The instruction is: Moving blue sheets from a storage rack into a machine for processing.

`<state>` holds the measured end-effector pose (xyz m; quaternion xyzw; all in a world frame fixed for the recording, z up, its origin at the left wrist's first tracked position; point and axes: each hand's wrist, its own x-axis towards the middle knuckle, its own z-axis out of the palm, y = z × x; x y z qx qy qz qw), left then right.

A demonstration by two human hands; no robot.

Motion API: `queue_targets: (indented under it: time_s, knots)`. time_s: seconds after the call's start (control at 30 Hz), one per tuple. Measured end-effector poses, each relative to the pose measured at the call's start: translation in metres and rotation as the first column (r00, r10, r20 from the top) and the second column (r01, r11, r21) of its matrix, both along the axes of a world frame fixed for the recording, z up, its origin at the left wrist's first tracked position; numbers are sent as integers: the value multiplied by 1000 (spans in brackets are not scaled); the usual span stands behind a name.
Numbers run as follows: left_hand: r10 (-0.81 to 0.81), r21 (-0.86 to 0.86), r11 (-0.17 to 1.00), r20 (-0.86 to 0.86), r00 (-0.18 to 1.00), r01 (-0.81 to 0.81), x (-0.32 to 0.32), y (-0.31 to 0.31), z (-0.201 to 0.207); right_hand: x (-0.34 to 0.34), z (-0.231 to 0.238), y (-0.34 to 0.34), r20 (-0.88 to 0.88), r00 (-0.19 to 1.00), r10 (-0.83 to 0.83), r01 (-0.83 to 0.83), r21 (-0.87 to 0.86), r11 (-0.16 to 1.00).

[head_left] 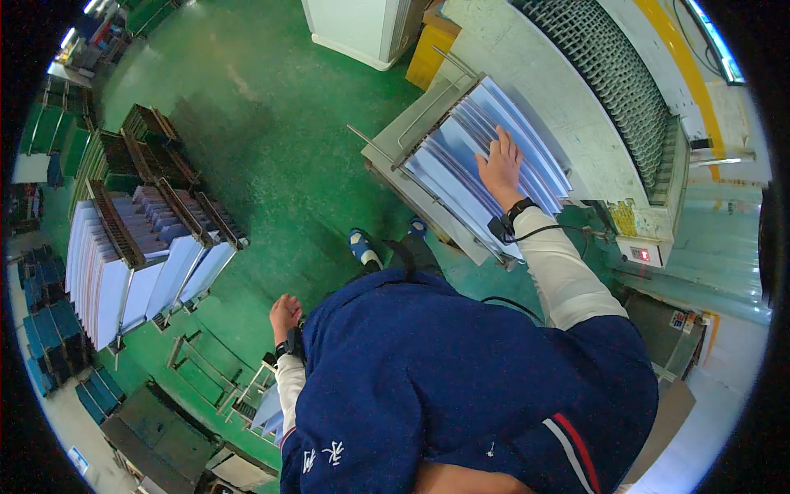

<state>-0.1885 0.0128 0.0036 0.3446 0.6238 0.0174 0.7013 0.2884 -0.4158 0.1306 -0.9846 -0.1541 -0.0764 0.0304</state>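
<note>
My right hand [501, 167] reaches over a metal rack full of thin white panels [448, 146] at the right. Its fingers are spread over the panels' upper edges and grip none of them; whether the fingertips touch the edges I cannot tell. The panels stand side by side in the rack, with metal rods [372, 146] sticking out at its left side. My left hand [285, 312] hangs low beside my body, fingers loosely bent, holding nothing. Both wrists carry black bands, and a black cable [547, 231] runs from the right one.
A machine with a metal mesh conveyor [605, 78] stands right of the rack. Left on the green floor [271, 165] is another loaded rack of white panels [148, 292]. A white cabinet [354, 25] and a yellow box [429, 59] stand ahead. Metal frames [202, 366] lie behind left.
</note>
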Motion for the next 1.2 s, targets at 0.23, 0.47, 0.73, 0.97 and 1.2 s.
queue_targets:
  time_s: [0.23,0.47,0.73,0.97,1.2]
  knots:
    - [4,20,1000,-14,1000,-4,-1,-3,1,1,2,3,-15,1000,2,-2,-3,1000]
    - [-20,34,999,-8,1000,20,0,-4,2,2,-1,1,2,1000,7,-7,17,1000]
    - [-12,19,1000,-34,999,12,2,-2,1,3,-2,1,29,999,22,-23,14,1000]
    - [-35,45,998,-58,998,38,5,-4,4,3,-1,1,21,1000,19,-19,6,1000]
    - [-37,42,998,-45,998,39,3,-4,3,3,-2,1,28,999,21,-21,5,1000]
